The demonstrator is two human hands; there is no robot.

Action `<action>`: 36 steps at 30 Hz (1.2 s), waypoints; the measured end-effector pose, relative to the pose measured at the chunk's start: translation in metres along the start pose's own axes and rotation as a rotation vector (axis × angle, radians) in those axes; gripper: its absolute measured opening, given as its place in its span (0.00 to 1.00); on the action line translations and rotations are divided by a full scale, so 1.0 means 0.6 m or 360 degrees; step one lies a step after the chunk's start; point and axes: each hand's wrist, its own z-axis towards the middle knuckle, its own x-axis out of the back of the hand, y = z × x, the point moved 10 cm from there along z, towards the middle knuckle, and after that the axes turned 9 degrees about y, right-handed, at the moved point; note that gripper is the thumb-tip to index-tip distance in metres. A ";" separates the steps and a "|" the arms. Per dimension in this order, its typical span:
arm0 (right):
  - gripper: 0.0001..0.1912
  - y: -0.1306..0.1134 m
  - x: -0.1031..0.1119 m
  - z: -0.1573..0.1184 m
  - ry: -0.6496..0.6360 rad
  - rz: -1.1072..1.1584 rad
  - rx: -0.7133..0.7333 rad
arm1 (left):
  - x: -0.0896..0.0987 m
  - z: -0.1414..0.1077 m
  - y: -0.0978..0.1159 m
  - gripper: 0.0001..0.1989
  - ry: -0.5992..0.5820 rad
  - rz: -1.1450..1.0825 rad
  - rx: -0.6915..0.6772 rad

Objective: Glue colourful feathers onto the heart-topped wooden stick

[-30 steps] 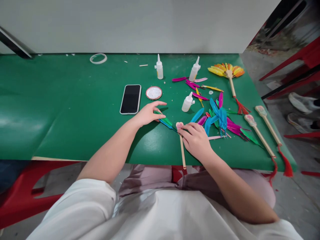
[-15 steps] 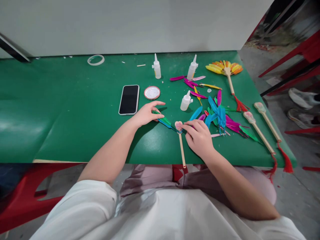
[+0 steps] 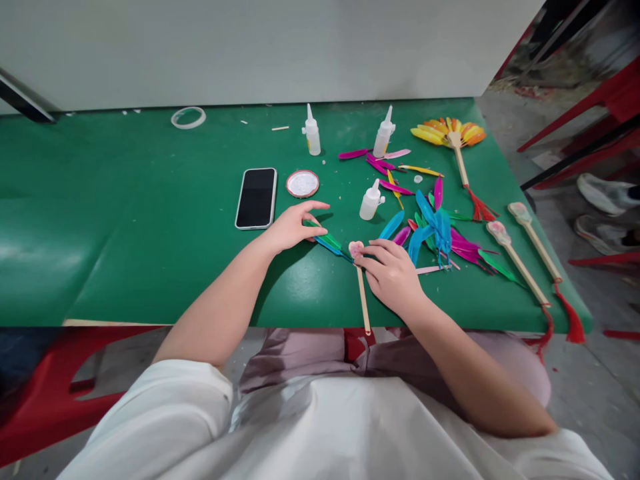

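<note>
A wooden fan handle [image 3: 363, 300] lies on the table before me, its wide end coated with pale pink material [image 3: 355, 250]. A green feather [image 3: 330, 240] and a blue feather [image 3: 326, 248] point from that end toward the upper left. My left hand [image 3: 295, 225] pinches the outer tip of the green feather between thumb and fingers, with the index finger stretched out above. My right hand [image 3: 395, 272] has its fingertips pressed together at the right side of the coated end; whatever lies beneath them is hidden.
Loose feathers [image 3: 437, 233] are piled to the right. Three glue bottles [image 3: 370, 202] stand behind. A phone [image 3: 257, 199], a round lid [image 3: 302, 183] and a tape ring [image 3: 189, 118] lie leftward. A finished feather fan [image 3: 454, 139] and two tasselled handles [image 3: 520, 263] lie at right.
My right fingers have shifted slightly left and down along the coated end of the fan handle. My left hand stays at the green feather. The whole view has shifted slightly.
</note>
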 end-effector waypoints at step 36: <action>0.14 0.004 0.001 -0.005 -0.0006 0.0054 -0.0035 | -0.005 0.000 0.009 0.22 -0.0021 0.0041 -0.0097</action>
